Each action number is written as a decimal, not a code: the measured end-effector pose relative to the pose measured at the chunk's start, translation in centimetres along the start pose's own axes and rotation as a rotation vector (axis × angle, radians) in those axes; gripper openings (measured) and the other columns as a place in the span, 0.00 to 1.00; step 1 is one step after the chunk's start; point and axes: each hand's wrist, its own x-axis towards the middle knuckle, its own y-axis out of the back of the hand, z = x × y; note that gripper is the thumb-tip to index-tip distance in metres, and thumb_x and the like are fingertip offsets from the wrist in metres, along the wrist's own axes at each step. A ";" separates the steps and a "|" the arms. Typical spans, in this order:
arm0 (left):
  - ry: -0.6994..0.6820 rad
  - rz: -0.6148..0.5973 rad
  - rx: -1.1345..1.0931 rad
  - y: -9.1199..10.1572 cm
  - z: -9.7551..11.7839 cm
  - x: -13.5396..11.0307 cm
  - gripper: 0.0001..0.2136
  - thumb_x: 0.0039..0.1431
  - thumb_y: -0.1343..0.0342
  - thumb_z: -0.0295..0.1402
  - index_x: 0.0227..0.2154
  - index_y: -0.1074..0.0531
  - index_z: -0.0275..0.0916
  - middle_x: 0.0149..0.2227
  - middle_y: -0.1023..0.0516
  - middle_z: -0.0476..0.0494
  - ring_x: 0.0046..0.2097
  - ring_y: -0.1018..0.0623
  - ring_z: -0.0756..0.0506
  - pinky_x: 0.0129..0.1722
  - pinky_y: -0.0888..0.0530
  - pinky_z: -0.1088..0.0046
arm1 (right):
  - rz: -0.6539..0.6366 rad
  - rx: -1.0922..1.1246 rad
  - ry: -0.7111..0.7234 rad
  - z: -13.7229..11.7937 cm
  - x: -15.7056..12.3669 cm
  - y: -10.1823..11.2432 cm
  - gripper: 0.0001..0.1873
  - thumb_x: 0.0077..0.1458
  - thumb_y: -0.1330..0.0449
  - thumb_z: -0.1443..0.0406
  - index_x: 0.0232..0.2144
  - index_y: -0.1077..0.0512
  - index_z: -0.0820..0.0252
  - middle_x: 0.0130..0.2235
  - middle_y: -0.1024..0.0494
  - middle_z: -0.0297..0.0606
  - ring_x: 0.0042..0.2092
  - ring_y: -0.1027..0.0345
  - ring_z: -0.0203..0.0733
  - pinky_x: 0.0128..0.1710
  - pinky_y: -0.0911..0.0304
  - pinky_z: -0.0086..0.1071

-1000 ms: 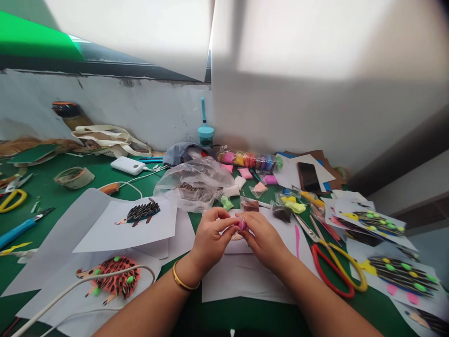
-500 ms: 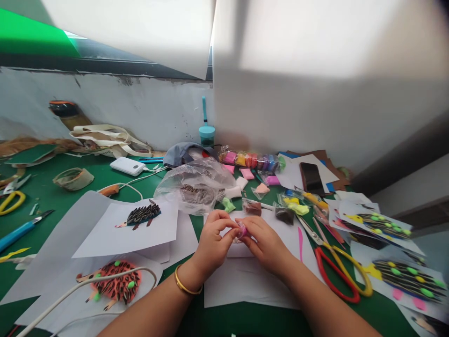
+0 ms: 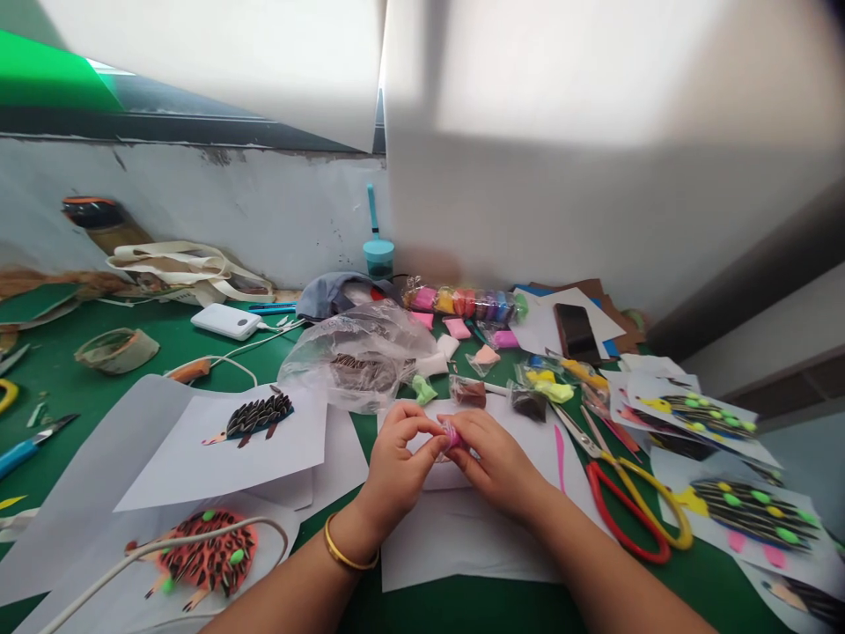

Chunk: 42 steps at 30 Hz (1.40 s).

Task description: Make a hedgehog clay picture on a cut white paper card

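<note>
Between the fingertips of both hands is a small pink clay packet in clear wrapping, partly hidden by the fingers. My left hand pinches it from the left. On the other side, my right hand has its fingers closed round it. Both hands are over white paper, where a thin pink strip lies to the right. Just beyond the hands are a green clay packet, a brown clay packet and a black clay packet.
Scissors with red and yellow handles lie at the right, near seed hedgehog pictures. More hedgehog pictures lie left, one crossed by a white cable. A plastic bag, phone and utility knife are farther out.
The view has shifted slightly, so the tabletop things appear farther left. Both hands stay together on the pink packet, with only slight finger movement.
</note>
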 end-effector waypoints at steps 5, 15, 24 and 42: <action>0.002 0.010 0.008 0.1 -0.2 0.1 0.05 0.59 0.40 0.35 0.30 0.25 0.41 0.36 0.30 0.47 0.41 0.28 0.46 0.45 0.31 0.67 | 0.038 -0.011 0.019 0.0 0.1 0.1 0.16 0.63 0.44 0.64 0.53 0.31 0.56 0.46 0.23 0.44 0.48 0.31 0.49 0.48 0.32 0.45; 0.344 -0.018 -0.498 -0.5 -1.0 0.1 0.09 0.62 0.45 0.39 0.31 0.32 0.39 0.32 0.34 0.50 0.34 0.35 0.50 0.36 0.35 0.75 | 0.103 -0.164 -0.002 1.7 0.3 1.6 0.22 0.57 0.42 0.66 0.54 0.30 0.57 0.47 0.24 0.44 0.50 0.33 0.49 0.52 0.36 0.42; 0.410 -0.115 -0.635 -0.9 -0.2 -0.1 0.09 0.54 0.37 0.38 0.31 0.28 0.38 0.31 0.33 0.50 0.33 0.35 0.51 0.34 0.38 0.76 | 0.315 -0.768 -0.328 9.6 1.5 5.1 0.19 0.60 0.46 0.66 0.54 0.29 0.61 0.51 0.23 0.48 0.54 0.36 0.56 0.53 0.48 0.50; 0.321 -0.234 -0.402 -0.5 0.1 -0.1 0.16 0.61 0.45 0.45 0.26 0.28 0.38 0.29 0.30 0.48 0.35 0.32 0.48 0.39 0.34 0.72 | 0.267 0.017 0.006 -1.7 -0.3 0.4 0.07 0.59 0.37 0.65 0.40 0.23 0.52 0.37 0.24 0.37 0.42 0.32 0.44 0.44 0.36 0.40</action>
